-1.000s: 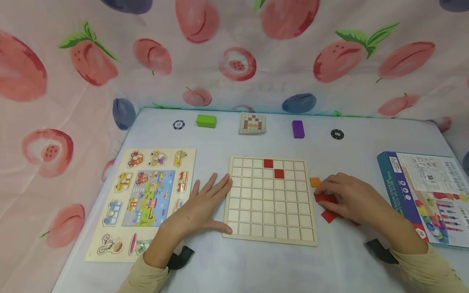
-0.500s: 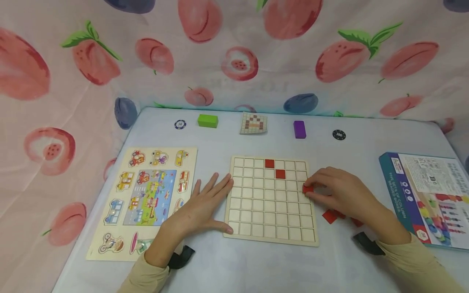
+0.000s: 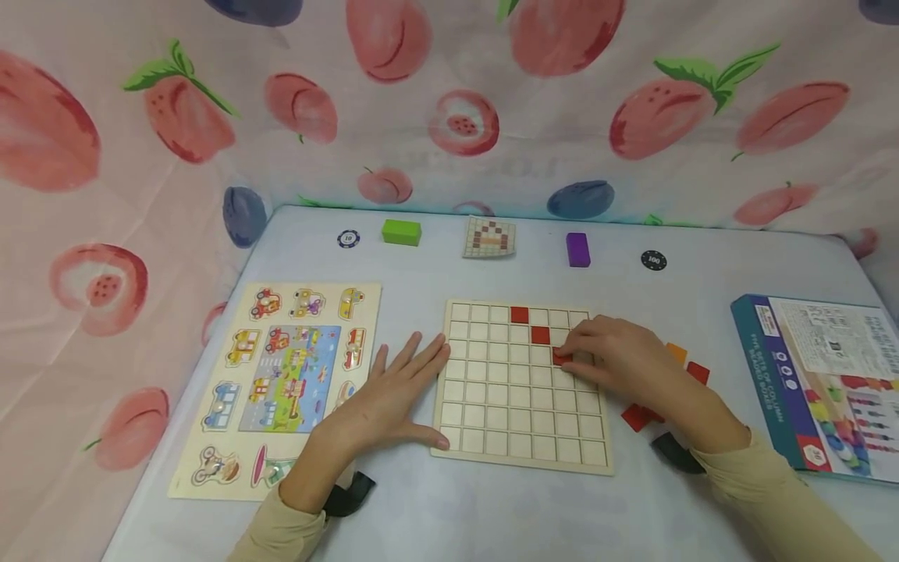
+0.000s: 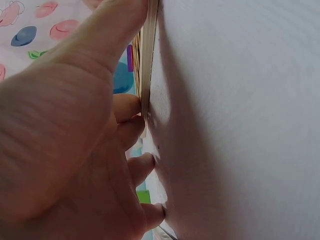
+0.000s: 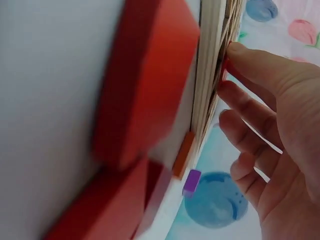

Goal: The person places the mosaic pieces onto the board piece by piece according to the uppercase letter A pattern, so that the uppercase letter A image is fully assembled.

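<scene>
A pale wooden grid board (image 3: 499, 396) lies flat at the table's middle. Red square tiles fill a top-row cell (image 3: 519, 314) and one cell down to the right (image 3: 540, 335). My right hand (image 3: 618, 355) reaches over the board's right side, pinching another red tile (image 3: 559, 357) at a third-row cell, diagonally below those two. In the right wrist view, thumb and finger meet around that tile (image 5: 224, 70) close against the grid. My left hand (image 3: 382, 398) is spread, its fingertips and thumb touching the board's left edge. From the left wrist, the board (image 4: 147, 55) appears edge-on.
Loose red tiles (image 3: 636, 417) and an orange tile (image 3: 677, 353) lie right of the board, partly under my right arm. A vehicle puzzle (image 3: 368, 300) lies left, a box (image 3: 779, 406) right. Behind stand a green block (image 3: 402, 232), pattern card (image 3: 489, 237) and purple block (image 3: 578, 250).
My right hand has taken a red tile from the loose ones and carried it left onto the board's third row. The left hand stays at the board's edge.
</scene>
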Demonstrator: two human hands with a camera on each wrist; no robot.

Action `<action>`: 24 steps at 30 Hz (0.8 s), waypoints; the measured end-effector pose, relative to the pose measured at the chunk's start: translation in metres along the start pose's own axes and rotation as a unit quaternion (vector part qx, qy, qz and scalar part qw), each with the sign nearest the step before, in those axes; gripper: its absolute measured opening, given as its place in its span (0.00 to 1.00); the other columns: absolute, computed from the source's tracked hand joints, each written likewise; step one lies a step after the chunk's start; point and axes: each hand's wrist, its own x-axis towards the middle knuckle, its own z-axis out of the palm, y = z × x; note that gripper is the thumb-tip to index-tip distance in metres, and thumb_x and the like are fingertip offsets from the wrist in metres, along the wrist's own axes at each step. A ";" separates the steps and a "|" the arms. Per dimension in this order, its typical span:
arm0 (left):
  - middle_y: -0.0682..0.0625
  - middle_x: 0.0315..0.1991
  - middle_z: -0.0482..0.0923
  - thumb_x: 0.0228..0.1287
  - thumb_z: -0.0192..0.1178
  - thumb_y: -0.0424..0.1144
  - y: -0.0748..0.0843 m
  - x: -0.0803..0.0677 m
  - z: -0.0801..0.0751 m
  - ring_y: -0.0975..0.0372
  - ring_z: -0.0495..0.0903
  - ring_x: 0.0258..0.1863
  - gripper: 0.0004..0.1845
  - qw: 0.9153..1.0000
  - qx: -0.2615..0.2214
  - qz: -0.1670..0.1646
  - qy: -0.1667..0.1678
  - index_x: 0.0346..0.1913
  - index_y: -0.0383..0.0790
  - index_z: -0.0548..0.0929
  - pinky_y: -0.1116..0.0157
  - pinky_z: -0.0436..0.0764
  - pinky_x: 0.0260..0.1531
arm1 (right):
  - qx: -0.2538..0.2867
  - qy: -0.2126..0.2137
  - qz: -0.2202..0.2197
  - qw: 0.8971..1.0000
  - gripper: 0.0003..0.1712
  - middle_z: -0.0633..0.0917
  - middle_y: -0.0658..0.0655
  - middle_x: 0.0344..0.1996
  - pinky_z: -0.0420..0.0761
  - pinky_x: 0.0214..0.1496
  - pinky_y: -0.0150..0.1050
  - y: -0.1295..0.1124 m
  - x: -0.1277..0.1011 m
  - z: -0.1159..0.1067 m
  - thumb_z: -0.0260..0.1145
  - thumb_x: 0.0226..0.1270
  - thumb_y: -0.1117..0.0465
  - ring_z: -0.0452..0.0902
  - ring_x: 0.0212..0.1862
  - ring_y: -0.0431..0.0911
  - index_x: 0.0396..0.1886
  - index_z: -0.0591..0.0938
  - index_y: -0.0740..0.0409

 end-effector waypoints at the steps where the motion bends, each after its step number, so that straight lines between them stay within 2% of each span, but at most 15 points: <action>1: 0.52 0.90 0.41 0.50 0.79 0.67 0.000 0.000 0.000 0.46 0.37 0.90 0.68 1.000 -0.002 0.000 0.000 0.87 0.45 0.52 0.29 0.40 0.83 | -0.004 0.000 -0.003 1.000 0.11 0.91 0.45 0.44 0.90 0.48 0.46 0.001 -0.002 -0.001 0.82 0.62 0.55 0.86 0.48 0.44 0.44 0.95 0.43; 5: 0.53 0.90 0.40 0.51 0.79 0.66 0.001 -0.001 -0.001 0.46 0.36 0.90 0.68 1.000 -0.011 -0.003 -0.005 0.87 0.46 0.51 0.29 0.39 0.83 | -0.015 -0.003 0.021 1.000 0.12 0.91 0.46 0.45 0.90 0.51 0.49 0.009 -0.020 -0.007 0.81 0.62 0.54 0.86 0.50 0.46 0.46 0.94 0.42; 8: 0.53 0.90 0.40 0.51 0.79 0.66 0.001 -0.002 -0.002 0.46 0.36 0.90 0.68 1.000 -0.010 -0.001 -0.004 0.87 0.46 0.51 0.29 0.39 0.83 | -0.010 -0.014 0.082 0.997 0.16 0.91 0.50 0.50 0.90 0.55 0.55 0.021 -0.041 -0.015 0.81 0.63 0.52 0.86 0.54 0.50 0.51 0.93 0.41; 11: 0.53 0.90 0.40 0.51 0.78 0.66 0.002 -0.002 -0.003 0.46 0.36 0.90 0.68 1.000 -0.007 0.003 -0.002 0.87 0.45 0.51 0.29 0.39 0.83 | 0.000 -0.020 0.143 0.990 0.20 0.89 0.56 0.53 0.90 0.52 0.57 0.036 -0.065 -0.022 0.82 0.62 0.52 0.84 0.53 0.53 0.55 0.91 0.44; 15: 0.52 0.90 0.40 0.52 0.79 0.65 0.002 -0.002 -0.004 0.46 0.36 0.90 0.67 1.000 -0.009 0.003 -0.002 0.87 0.45 0.51 0.29 0.39 0.83 | -0.011 -0.017 0.185 0.982 0.21 0.89 0.61 0.51 0.89 0.46 0.55 0.059 -0.090 -0.027 0.83 0.60 0.53 0.83 0.48 0.55 0.53 0.91 0.49; 20: 0.53 0.90 0.39 0.52 0.79 0.64 0.002 -0.002 -0.004 0.46 0.36 0.90 0.67 1.000 -0.012 0.000 -0.006 0.88 0.45 0.51 0.29 0.38 0.83 | -0.025 -0.038 0.232 0.972 0.21 0.88 0.67 0.51 0.86 0.49 0.65 0.078 -0.106 -0.031 0.82 0.60 0.53 0.82 0.51 0.62 0.51 0.90 0.55; 24: 0.53 0.90 0.39 0.52 0.79 0.65 0.002 -0.001 -0.002 0.46 0.35 0.90 0.67 1.000 -0.013 0.002 -0.007 0.88 0.46 0.51 0.29 0.38 0.83 | -0.022 -0.051 0.248 0.967 0.22 0.90 0.67 0.49 0.88 0.46 0.62 0.082 -0.110 -0.032 0.83 0.58 0.54 0.82 0.48 0.59 0.51 0.91 0.56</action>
